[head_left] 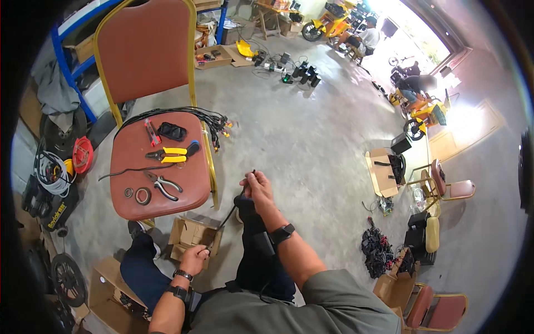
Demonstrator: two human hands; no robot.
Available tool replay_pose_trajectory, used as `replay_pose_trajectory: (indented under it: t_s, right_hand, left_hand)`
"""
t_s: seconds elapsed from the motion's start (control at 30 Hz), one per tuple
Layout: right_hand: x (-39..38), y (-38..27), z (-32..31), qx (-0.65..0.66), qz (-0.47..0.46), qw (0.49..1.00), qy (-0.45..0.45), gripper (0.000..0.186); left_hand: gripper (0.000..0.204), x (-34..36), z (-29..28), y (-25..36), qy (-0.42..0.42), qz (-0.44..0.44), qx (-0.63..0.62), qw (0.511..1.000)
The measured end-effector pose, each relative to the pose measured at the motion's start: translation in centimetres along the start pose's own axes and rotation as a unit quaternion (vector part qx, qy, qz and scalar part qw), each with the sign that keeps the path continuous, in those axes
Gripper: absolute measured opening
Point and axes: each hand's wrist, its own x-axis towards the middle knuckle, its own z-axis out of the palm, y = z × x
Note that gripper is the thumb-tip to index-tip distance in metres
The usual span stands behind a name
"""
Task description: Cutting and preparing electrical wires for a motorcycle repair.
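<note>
A black cable (229, 216) runs taut between my hands, above an open cardboard box (179, 234). My left hand (196, 259) is closed on its lower end beside the box. Higher and to the right, my right hand (257, 189) pinches the other end over my knee. The brown padded chair (125, 178) ahead carries yellow-handled wire strippers (169, 155), grey-handled pliers (163, 185), a red utility knife (151, 132), two tape rolls (143, 195) and a crumpled black item (172, 131). A bundle of black cables (183, 111) with orange connectors lies across the back of its seat.
A larger cardboard box (103, 298) stands by my left leg. Tangled wires (378, 250), boxes and chairs line the right side. Chargers (306, 72) lie on the floor farther off. People sit near yellow motorbikes (331, 25) at the back. A blue rack (72, 72) stands left.
</note>
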Motion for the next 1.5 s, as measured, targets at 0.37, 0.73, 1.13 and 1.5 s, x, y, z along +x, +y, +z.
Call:
replay_pose_trajectory:
  t_s: [0.37,0.73,1.13,1.5]
  right_hand:
    - [-0.8,-0.7,0.7,-0.025,-0.011,0.999,-0.028,0.019]
    - [-0.7,-0.1,0.9,-0.049,-0.027,0.996,-0.064,0.019]
    - [-1.2,-0.3,1.8,-0.076,-0.003,0.994,-0.075,0.018]
    - [-0.8,-0.3,2.3,-0.106,-0.032,0.993,-0.044,0.020]
  left_hand:
    - [0.023,-0.6,0.5,0.1,0.019,0.047,0.095,0.994]
    - [0.013,1.5,1.1,-3.8,0.063,0.060,0.140,0.986]
    - [0.016,3.0,1.1,-5.8,0.099,-0.021,0.087,0.991]
    - [0.021,1.7,-0.6,-4.2,0.078,0.007,0.086,0.993]
